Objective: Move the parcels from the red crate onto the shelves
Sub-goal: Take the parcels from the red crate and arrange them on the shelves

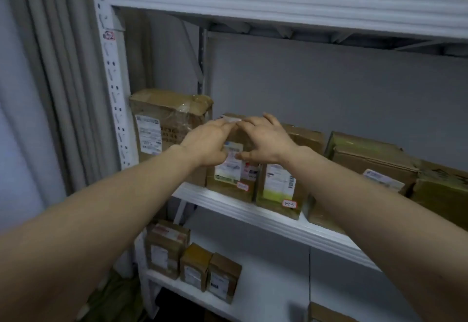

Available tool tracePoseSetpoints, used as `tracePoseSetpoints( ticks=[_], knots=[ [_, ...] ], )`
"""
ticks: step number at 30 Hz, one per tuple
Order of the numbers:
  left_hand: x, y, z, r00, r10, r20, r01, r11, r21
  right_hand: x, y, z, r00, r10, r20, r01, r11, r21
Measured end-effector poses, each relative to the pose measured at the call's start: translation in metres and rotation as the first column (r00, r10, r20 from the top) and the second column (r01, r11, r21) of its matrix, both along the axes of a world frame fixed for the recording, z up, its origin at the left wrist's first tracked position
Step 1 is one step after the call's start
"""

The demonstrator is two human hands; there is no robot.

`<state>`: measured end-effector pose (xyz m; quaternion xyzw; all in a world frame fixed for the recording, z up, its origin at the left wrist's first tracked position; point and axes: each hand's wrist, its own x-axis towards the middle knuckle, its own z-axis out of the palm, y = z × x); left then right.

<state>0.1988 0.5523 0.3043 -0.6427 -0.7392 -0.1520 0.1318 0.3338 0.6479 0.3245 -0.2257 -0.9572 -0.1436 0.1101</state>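
Cardboard parcel (228, 191) is being seated on the shelf (255, 214) below the grip, left hand (206, 144) and right hand (267, 140) clasping its top; releasing seems next.

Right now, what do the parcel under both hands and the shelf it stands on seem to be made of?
The parcel looks like matte brown cardboard with paper labels. The shelf is probably white-painted metal, judging by its smooth ribbed edge.
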Motion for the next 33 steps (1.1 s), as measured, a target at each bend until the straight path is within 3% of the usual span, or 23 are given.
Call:
tracePoseSetpoints(
  ticks=[3, 6, 10, 16, 22, 28, 33],
  knots=[
    [-0.019, -0.04, -0.026, 0.988, 0.147, 0.04, -0.147, 0.989, 0.003, -0.025, -0.025, -0.017, 0.992, 0.126, 0.005, -0.126, 0.991, -0.036],
    [-0.036, -0.098, -0.065, 0.921, 0.365, 0.134, -0.358, 0.931, -0.074, -0.06, -0.061, -0.049, 0.966, 0.251, 0.056, -0.243, 0.962, -0.122],
    [-0.047, -0.195, -0.131, 0.731, 0.646, 0.222, -0.579, 0.758, -0.301, -0.11, -0.136, -0.111, 0.864, 0.471, 0.177, -0.393, 0.852, -0.347],
    [-0.054, -0.361, -0.221, 0.376, 0.89, 0.259, -0.681, 0.455, -0.574, -0.163, -0.272, -0.199, 0.658, 0.684, 0.314, -0.465, 0.698, -0.545],
    [-0.076, -0.486, -0.281, 0.106, 0.947, 0.303, -0.688, 0.29, -0.665, -0.212, -0.374, -0.265, 0.531, 0.742, 0.408, -0.458, 0.657, -0.598],
    [-0.129, -0.603, -0.338, -0.083, 0.937, 0.339, -0.627, 0.215, -0.749, -0.283, -0.467, -0.334, 0.454, 0.726, 0.516, -0.321, 0.674, -0.665],
    [-0.168, -0.656, -0.386, -0.181, 0.925, 0.334, -0.545, 0.189, -0.817, -0.331, -0.509, -0.402, 0.47, 0.68, 0.563, -0.16, 0.693, -0.703]
  ],
)
